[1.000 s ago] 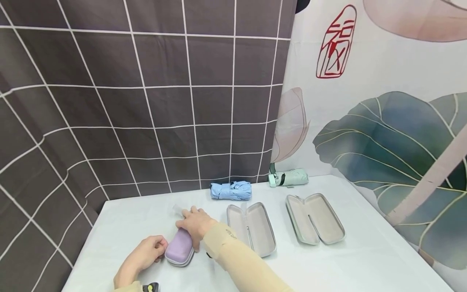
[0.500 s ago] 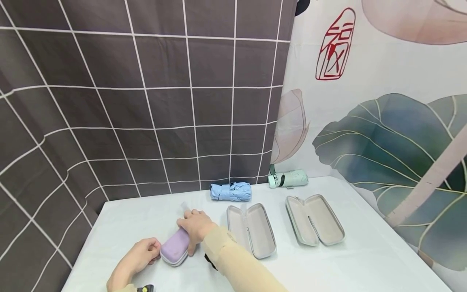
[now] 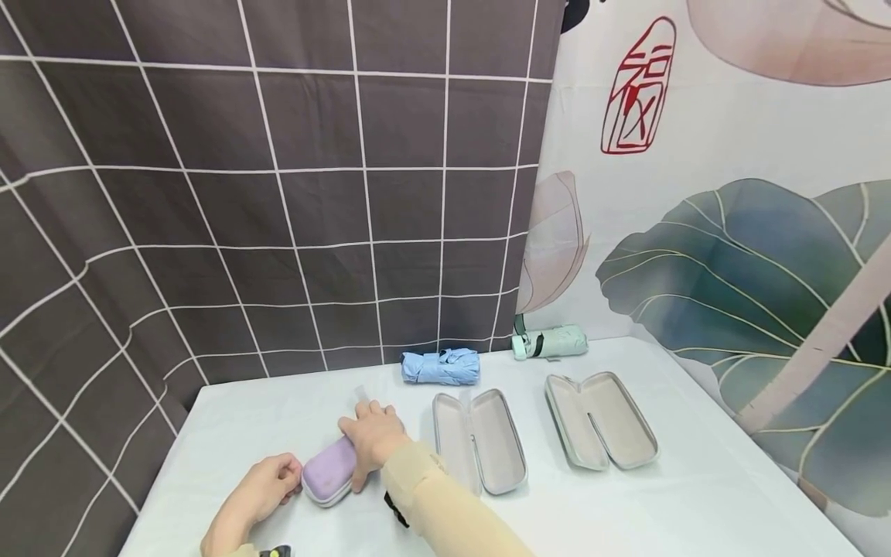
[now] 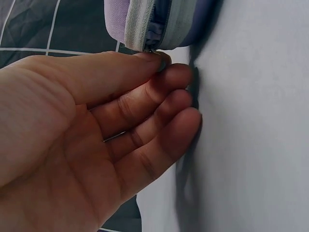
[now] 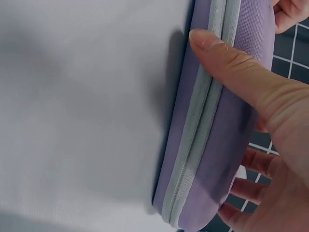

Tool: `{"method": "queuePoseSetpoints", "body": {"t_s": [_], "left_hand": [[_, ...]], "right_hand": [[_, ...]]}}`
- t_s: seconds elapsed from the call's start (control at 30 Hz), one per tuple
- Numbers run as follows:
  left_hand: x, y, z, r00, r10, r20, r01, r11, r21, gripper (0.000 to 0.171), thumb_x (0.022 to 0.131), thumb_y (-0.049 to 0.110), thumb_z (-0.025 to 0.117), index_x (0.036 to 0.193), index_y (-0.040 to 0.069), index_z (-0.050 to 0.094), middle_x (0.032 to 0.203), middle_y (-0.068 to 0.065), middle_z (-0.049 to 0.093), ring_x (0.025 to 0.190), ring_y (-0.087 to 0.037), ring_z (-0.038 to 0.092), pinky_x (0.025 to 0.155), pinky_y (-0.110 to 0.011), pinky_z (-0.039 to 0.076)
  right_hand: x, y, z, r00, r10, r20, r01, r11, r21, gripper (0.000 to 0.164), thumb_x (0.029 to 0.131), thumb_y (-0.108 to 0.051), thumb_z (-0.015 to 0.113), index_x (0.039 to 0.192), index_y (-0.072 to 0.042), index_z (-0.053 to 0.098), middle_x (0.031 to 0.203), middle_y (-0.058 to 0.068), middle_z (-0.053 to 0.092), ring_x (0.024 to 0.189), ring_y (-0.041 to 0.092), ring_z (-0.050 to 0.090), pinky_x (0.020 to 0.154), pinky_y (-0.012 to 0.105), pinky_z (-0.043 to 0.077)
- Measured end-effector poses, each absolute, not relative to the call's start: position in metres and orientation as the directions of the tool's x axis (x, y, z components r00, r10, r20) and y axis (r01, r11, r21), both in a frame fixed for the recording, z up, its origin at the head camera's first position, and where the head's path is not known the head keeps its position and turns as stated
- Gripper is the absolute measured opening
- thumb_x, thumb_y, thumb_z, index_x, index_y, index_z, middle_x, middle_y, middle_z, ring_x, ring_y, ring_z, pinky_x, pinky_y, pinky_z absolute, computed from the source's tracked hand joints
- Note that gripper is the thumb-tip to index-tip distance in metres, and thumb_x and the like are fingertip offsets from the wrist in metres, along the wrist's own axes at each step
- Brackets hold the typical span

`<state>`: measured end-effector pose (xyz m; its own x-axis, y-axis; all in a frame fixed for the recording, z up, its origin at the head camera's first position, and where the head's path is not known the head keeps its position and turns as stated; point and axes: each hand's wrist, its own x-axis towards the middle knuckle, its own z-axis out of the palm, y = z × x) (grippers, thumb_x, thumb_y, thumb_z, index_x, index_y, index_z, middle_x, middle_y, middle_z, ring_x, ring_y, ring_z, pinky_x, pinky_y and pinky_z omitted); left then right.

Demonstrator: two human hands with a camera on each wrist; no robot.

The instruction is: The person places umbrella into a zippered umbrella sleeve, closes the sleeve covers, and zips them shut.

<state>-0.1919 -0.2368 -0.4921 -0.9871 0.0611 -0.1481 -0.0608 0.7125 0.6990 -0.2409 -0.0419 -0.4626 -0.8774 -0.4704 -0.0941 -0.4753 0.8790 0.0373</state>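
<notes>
A purple zip case (image 3: 330,469) lies on the white table. My right hand (image 3: 373,437) grips its far end, the thumb (image 5: 231,63) lying across the grey zip (image 5: 193,140) and the fingers round the other side. At the near end my left hand (image 3: 267,487) pinches the small zip pull between thumb and forefinger; the pull is mostly hidden. The other left fingers are loosely bent, near the tabletop. Close to the pull, in the left wrist view, the grey zip bands (image 4: 159,24) stand a little apart. Further along, in the right wrist view, they run close together.
Two unzipped cases with grey insides, a nearer one (image 3: 497,445) and a further right one (image 3: 623,422), lie spread on the table (image 3: 557,510). Behind them are a folded blue umbrella (image 3: 441,367) and a mint-green one (image 3: 551,342). A clear strip (image 3: 361,394) shows beyond my right hand.
The purple case has shifted slightly left and turned a little, its near end swinging left. My left hand has moved left with it, and my right hand still holds the far end.
</notes>
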Motion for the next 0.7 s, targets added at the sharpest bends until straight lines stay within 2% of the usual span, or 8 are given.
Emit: {"method": "queuePoseSetpoints", "body": {"t_s": [0.37,0.7], "left_hand": [[-0.193,-0.241,-0.492,-0.989,0.054,-0.136,-0.049,0.749,0.661,0.013,0.094,0.004,0.055,0.081,0.007,0.057,0.071,-0.001,0.056,0.064,-0.017,0.051,0.06,-0.03,0.043],[-0.192,-0.242,-0.492,-0.991,0.055,-0.118,-0.033,0.771,0.636,0.014,0.094,0.005,0.056,0.08,0.008,0.057,0.07,0.0,0.055,0.063,-0.016,0.05,0.06,-0.03,0.043]], "right_hand": [[-0.234,-0.049,-0.462,-0.91,-0.41,-0.066,-0.414,0.908,0.062,0.083,0.045,-0.06,0.091,0.118,-0.038,0.057,0.11,-0.007,0.049,0.102,0.015,0.044,0.09,0.04,0.04],[-0.23,-0.056,-0.466,-0.939,-0.337,-0.063,-0.342,0.936,0.088,0.09,0.044,-0.065,0.089,0.123,-0.039,0.056,0.112,-0.003,0.05,0.106,0.018,0.044,0.091,0.046,0.041]]}}
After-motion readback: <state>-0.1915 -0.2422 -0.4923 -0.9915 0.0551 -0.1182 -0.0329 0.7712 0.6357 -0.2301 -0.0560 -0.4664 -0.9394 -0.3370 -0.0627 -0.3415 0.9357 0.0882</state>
